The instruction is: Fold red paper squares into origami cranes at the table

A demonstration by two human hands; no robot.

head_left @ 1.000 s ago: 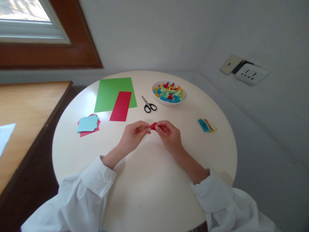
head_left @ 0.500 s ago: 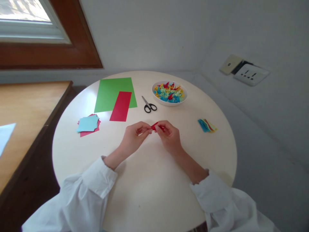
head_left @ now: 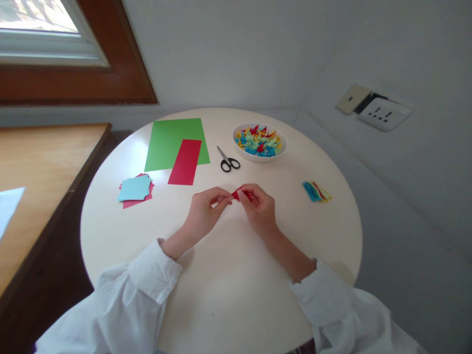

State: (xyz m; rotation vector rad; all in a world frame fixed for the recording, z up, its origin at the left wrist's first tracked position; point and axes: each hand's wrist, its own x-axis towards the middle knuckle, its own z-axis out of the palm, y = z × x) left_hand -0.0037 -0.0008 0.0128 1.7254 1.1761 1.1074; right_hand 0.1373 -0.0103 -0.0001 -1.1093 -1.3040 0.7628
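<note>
A small piece of folded red paper is pinched between my two hands above the middle of the table. My left hand grips its left end with thumb and fingertips. From the other side, my right hand holds it, thumb on top, and covers much of it. The exact shape of the fold is hidden by the fingers. Just beyond the hands lie scissors with black handles, their blades pointing away. A red paper strip rests partly over a green sheet.
A white bowl full of small colourful folded paper pieces stands at the back. Light-blue and red paper squares are stacked at the left. Several coloured folded pieces lie at the right of the round white table.
Both hands stay in almost the same place on the red paper. Its upper tip, which stuck up between the hands, now shows less.
</note>
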